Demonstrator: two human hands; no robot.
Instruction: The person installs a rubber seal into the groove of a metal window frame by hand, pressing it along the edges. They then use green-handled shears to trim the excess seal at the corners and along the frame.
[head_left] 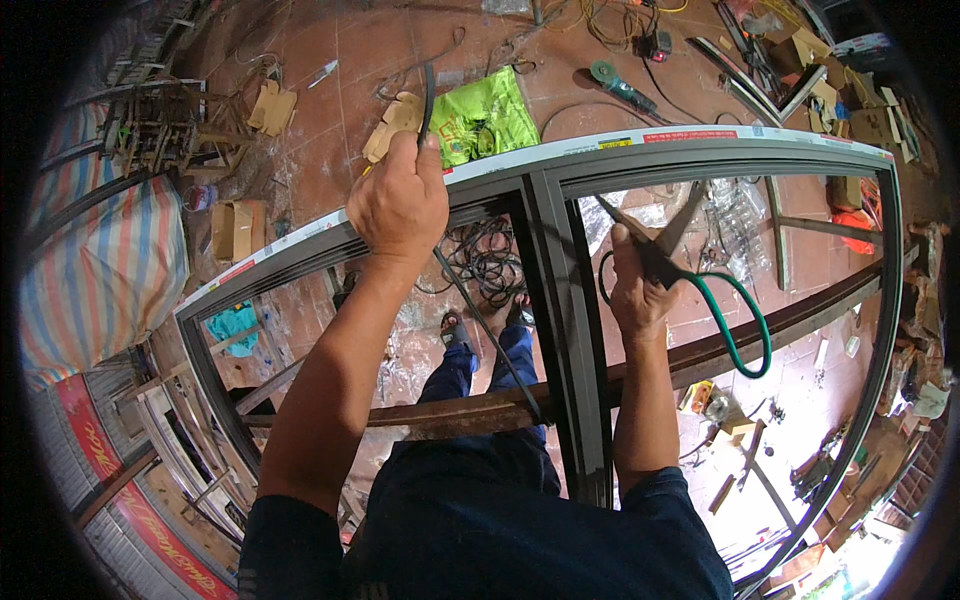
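My left hand [402,200] is closed around a thin black rubber strip [480,325]. One end pokes up above my fist, and the rest hangs down inside the frame toward a crossbar. Below my fist lies the far rail of a grey metal window frame [556,300], with a dividing bar down its middle. My right hand [640,290] grips scissors [745,320] with green handles over the frame's right opening. Their dark blades are spread apart and point away from me, with nothing between them.
Brown bars [690,360] run beneath the frame. Coiled black cable [490,262] lies on the tiled floor near my feet. Beyond the frame are a bright green bag [490,110] and a teal angle grinder [622,88]. A striped tarp [100,265] covers something at left.
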